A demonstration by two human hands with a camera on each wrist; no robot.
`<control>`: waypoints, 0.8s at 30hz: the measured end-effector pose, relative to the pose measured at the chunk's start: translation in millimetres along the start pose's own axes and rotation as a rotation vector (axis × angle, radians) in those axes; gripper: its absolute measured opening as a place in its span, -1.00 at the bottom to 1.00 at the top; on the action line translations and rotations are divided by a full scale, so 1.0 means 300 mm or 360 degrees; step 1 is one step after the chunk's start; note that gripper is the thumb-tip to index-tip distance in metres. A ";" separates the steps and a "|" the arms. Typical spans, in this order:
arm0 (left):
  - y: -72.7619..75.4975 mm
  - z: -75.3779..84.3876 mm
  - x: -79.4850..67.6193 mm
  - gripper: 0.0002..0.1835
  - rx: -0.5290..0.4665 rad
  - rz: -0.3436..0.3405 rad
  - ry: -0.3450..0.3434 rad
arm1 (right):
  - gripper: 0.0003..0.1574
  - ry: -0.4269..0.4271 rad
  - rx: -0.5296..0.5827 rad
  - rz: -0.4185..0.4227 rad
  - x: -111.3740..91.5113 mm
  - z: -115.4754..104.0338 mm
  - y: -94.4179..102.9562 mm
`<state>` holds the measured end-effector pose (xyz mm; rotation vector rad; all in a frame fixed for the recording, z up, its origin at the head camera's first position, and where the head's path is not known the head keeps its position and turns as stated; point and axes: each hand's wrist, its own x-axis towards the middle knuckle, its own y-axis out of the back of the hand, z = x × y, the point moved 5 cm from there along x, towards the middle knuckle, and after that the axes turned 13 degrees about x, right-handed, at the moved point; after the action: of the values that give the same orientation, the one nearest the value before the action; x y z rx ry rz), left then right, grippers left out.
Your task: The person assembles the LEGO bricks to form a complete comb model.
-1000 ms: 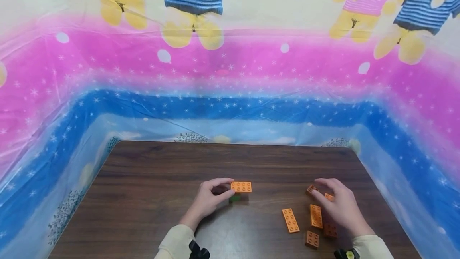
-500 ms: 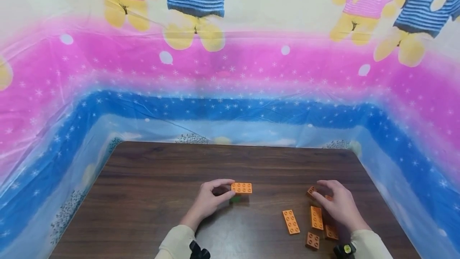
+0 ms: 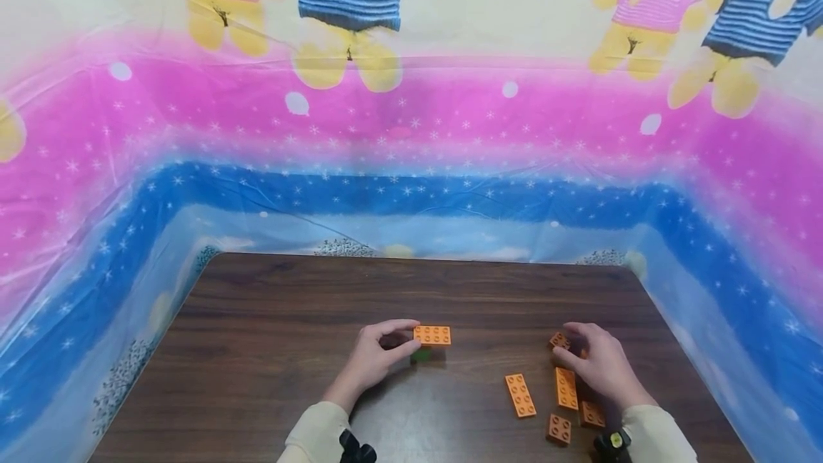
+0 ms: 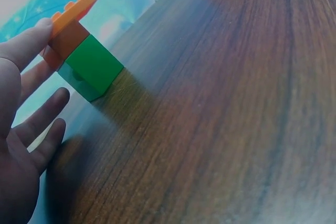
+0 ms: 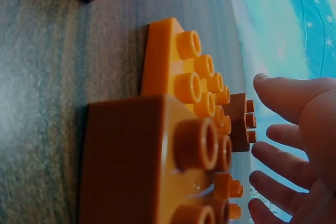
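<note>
My left hand (image 3: 379, 352) pinches a small tower of toy building bricks between thumb and fingertips, at mid-table. On top of the tower is a flat orange brick (image 3: 432, 336), with a brown brick (image 4: 69, 39) under it and a green brick (image 4: 94, 64) at the bottom, standing on the wood. To the right, my right hand (image 3: 598, 363) hovers over loose bricks with nothing in its grasp, thumb and fingers parted. Nearest its fingertips lies a small brown brick (image 3: 559, 340). An orange brick (image 3: 584, 354) behind it is mostly covered by that hand.
Toward the near right lie a flat orange brick (image 3: 520, 395), a thicker orange brick (image 3: 566, 387) and two brown bricks, one small (image 3: 559, 429) and one by the wrist (image 3: 592, 414). A patterned cloth (image 3: 398, 198) hangs behind the brown wooden table (image 3: 289, 291).
My right hand has shifted slightly left and nearer the small brown brick, its thumb lower beside it. My left hand and the tower stay in place.
</note>
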<state>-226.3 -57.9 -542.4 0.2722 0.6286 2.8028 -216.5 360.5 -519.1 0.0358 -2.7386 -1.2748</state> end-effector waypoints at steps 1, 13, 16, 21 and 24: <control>-0.001 -0.001 -0.001 -0.56 0.0007 0.0002 0.0000 | -0.29 0.0000 -0.0013 -0.0011 0.001 0.001 -0.003; -0.002 0.003 -0.007 -0.60 0.0018 0.0006 0.0006 | -0.34 -0.0045 -0.0075 -0.0145 0.023 0.028 -0.034; 0.000 0.006 -0.004 -0.58 0.0032 0.0008 -0.0003 | -0.37 -0.0052 -0.0091 -0.0161 0.031 0.029 -0.037; 0.003 0.007 0.000 -0.57 0.0031 0.0006 -0.0014 | -0.41 -0.0060 -0.0108 -0.0150 0.038 0.030 -0.036; 0.005 0.005 0.001 -0.58 0.0028 0.0005 -0.0015 | -0.43 -0.0052 -0.0113 -0.0138 0.040 0.025 -0.033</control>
<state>-226.4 -58.5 -540.5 0.2900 0.6513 2.7986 -229.5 359.1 -530.3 0.1301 -2.7445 -1.4062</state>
